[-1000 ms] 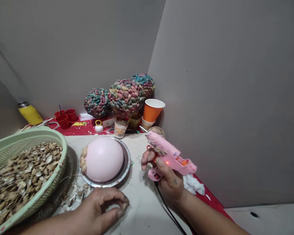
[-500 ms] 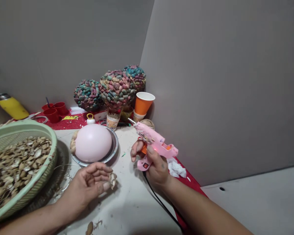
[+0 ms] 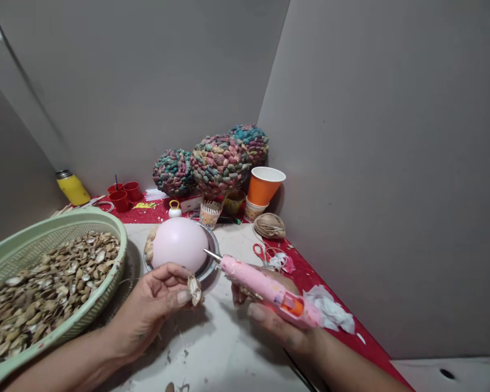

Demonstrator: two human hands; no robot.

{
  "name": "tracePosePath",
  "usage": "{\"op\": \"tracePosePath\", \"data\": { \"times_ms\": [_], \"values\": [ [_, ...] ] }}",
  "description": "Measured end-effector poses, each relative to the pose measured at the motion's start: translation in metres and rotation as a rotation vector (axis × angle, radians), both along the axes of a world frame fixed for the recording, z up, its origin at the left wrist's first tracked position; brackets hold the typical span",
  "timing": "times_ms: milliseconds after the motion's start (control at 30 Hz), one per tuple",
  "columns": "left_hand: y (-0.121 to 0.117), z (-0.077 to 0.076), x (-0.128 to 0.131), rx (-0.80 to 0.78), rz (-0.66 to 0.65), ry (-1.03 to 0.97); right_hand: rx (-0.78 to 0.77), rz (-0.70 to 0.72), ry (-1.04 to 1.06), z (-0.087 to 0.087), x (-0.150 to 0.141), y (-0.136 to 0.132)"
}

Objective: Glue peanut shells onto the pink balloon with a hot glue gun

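Note:
Between the thumb and fingers of my left hand (image 3: 155,302) is a peanut shell half (image 3: 194,289), its hollow side facing me. My right hand (image 3: 277,310) grips a pink hot glue gun (image 3: 265,283); its metal nozzle points left, a little above and right of the shell, apart from it. Behind my left hand, a pale pink balloon (image 3: 180,242) rests in a metal bowl (image 3: 215,261). Several shells (image 3: 149,245) cover the balloon's left side. A green basket (image 3: 120,239) full of peanut shells (image 3: 61,294) stands at the left.
Balls covered in coloured shells (image 3: 220,163) stand at the back, one above a patterned paper cup (image 3: 209,215). An orange cup (image 3: 263,186), twine (image 3: 269,225), red-handled scissors (image 3: 259,251) and crumpled tissue (image 3: 330,309) lie along the right. Red cups (image 3: 120,200) and a yellow bottle (image 3: 73,189) are back left.
My left hand has lifted the peanut shell and turned its hollow side up. The glue gun has tilted and come closer to it, nozzle toward the left. The camera view has shifted.

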State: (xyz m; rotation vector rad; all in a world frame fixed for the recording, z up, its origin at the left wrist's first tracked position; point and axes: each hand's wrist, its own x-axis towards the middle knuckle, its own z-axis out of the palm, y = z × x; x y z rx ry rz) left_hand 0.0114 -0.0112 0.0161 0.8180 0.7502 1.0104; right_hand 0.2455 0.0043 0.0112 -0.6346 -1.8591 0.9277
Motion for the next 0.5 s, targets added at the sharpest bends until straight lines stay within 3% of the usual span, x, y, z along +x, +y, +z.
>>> {"op": "tracePosePath", "data": {
  "times_ms": [100,267,500],
  "values": [
    [0.001,0.001,-0.002,0.029,0.045,0.027,0.189,0.008,-0.108,0.001,-0.001,0.001],
    [0.005,-0.005,-0.007,0.114,0.125,0.07,0.343,0.058,-0.14,-0.009,-0.006,0.002],
    [0.007,-0.015,-0.012,0.183,0.158,0.134,0.427,0.034,-0.199,-0.022,-0.008,0.002]
  ]
}}
